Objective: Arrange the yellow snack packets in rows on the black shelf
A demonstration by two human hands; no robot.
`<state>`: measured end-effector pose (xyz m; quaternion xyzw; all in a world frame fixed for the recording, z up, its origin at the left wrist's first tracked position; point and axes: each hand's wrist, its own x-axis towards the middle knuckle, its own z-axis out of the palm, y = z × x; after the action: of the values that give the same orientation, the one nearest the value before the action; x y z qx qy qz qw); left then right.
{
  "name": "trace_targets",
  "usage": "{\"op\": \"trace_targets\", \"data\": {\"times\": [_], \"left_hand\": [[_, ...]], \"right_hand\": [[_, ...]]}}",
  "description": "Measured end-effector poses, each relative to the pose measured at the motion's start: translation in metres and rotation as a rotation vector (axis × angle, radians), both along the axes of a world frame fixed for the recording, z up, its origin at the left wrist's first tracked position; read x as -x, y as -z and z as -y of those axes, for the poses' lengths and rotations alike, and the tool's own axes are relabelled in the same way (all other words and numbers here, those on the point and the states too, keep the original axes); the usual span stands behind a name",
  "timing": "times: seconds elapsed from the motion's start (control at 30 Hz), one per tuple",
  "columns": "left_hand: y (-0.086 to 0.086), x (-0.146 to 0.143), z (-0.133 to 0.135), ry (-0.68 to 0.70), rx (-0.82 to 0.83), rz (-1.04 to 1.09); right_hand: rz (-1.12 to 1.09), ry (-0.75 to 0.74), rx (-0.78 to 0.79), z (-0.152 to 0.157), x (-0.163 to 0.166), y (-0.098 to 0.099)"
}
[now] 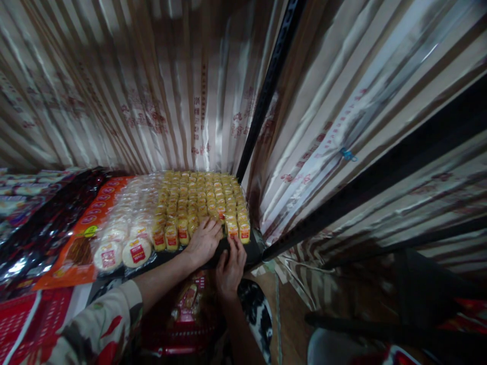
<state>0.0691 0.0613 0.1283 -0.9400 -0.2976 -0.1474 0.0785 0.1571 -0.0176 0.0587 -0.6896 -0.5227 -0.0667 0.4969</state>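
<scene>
Rows of small yellow packaged cakes (pixel 198 195) in clear wrappers with red labels stand at the end of a dark shelf. My left hand (pixel 205 239) lies over the front of these rows, fingers stretched out over the packs beside a gap; its fingertips are partly blurred. Just to the right, my right hand (pixel 231 266) reaches up from below. Its fingertips touch the lower front of a yellow cake pack (pixel 232 228), with the thumb apart from the fingers. Neither hand visibly grips a pack.
Left of the cakes are round white wrapped cakes (pixel 137 252), orange bags (pixel 81 235) and dark shiny packs (pixel 41 233). A red basket (pixel 178 337) with packs sits below. Dark metal posts (pixel 266 96) and striped printed sheeting (pixel 167 86) surround the shelf.
</scene>
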Motion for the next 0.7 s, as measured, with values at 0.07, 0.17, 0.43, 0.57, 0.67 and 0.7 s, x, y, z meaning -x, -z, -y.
{"op": "trace_targets", "data": {"times": [0.07, 0.17, 0.43, 0.57, 0.67, 0.7], "left_hand": [[0.001, -0.001, 0.000, -0.004, 0.013, 0.023], [0.002, -0.003, -0.001, -0.013, 0.031, 0.057], [-0.009, -0.022, -0.008, -0.082, 0.111, 0.184], [-0.017, -0.036, -0.011, -0.189, 0.122, 0.244], [-0.019, -0.042, -0.014, -0.214, 0.108, 0.234], [-0.019, -0.043, -0.016, -0.212, 0.109, 0.224]], "right_hand": [[-0.008, 0.027, 0.035, 0.000, -0.003, -0.001], [-0.012, 0.033, 0.086, -0.002, -0.007, 0.002], [-0.021, -0.005, 0.097, -0.004, -0.008, 0.009], [-0.046, -0.004, 0.086, -0.004, -0.010, 0.008], [-0.053, -0.007, 0.083, -0.005, -0.010, 0.008], [-0.055, -0.005, 0.084, -0.006, -0.010, 0.008]]}}
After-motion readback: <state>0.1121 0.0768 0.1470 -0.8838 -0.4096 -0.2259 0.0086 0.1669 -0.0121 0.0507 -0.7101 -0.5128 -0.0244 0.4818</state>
